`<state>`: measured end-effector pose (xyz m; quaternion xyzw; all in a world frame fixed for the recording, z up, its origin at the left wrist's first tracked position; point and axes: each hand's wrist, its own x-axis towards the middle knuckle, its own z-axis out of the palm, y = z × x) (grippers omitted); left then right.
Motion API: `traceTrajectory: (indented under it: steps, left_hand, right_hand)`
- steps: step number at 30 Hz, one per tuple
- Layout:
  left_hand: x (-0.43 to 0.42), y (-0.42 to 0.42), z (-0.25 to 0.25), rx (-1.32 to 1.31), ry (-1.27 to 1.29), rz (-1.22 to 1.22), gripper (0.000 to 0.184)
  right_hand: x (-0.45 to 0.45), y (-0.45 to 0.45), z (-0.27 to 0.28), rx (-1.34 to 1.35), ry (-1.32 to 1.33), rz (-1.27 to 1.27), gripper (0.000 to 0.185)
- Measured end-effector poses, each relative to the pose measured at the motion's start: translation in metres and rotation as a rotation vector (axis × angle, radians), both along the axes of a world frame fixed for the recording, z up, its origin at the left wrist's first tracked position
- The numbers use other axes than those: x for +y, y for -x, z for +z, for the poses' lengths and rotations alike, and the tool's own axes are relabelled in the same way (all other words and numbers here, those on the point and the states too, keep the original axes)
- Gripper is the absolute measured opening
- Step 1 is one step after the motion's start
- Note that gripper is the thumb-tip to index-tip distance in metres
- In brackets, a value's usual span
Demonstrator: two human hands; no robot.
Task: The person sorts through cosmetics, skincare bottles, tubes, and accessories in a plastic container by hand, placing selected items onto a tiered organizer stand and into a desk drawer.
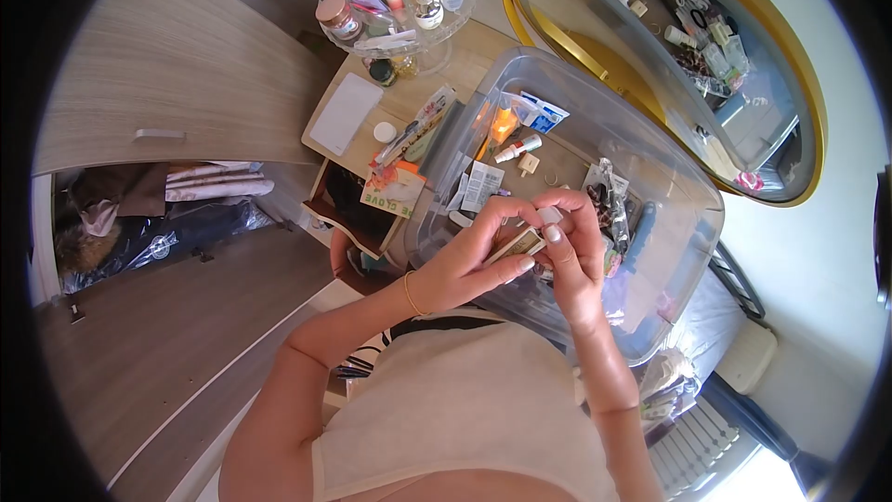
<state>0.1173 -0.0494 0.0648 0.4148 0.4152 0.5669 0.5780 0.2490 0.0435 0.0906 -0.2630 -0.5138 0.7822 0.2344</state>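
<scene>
My left hand is closed around a small flat box with a tan, gold-looking face. Thumb and fingers of my right hand pinch at the box's upper right end, where a small whitish piece shows; whether it is a flap or a separate thing I cannot tell. Both hands are over a clear plastic storage bin. Inside lie a small white bottle, a cream plug adapter, a blue and white packet, an orange item and a printed white paper.
An oval gold-framed mirror leans behind the bin. To the left, a round clear organizer holds cosmetics beside a white flat item. An open drawer sits below. Farther left is a wooden cabinet with stored clothes.
</scene>
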Motion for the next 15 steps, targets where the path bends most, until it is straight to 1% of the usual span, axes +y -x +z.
traceTrajectory:
  steps: [2,7,9,10,11,13,15]
  left_hand:
    - [0.000,-0.003,0.004,-0.051,0.024,0.025,0.034]
    - [-0.003,-0.003,0.005,-0.037,0.011,0.007,0.032]
    - [-0.002,-0.002,0.008,-0.028,0.022,0.009,0.031]
    - [-0.002,-0.002,0.008,-0.038,0.066,0.013,0.031]
    - [-0.003,-0.002,0.009,-0.049,0.111,0.017,0.031]
    - [-0.001,-0.005,0.011,-0.041,0.088,0.037,0.031]
    - [0.000,-0.005,0.013,-0.033,0.064,0.051,0.032]
  right_hand:
    - [0.002,-0.001,0.000,0.089,0.100,0.040,0.020]
    - [0.008,-0.005,-0.005,0.075,0.044,0.089,0.016]
    - [0.008,-0.009,-0.007,0.160,0.105,0.058,0.015]
    - [0.009,-0.006,-0.008,0.268,0.087,0.080,0.015]
    - [0.004,-0.005,-0.005,0.090,-0.006,0.003,0.015]
    - [-0.003,0.001,0.007,-0.089,-0.097,-0.074,0.015]
    - [-0.003,0.003,0.008,0.012,-0.038,-0.077,0.016]
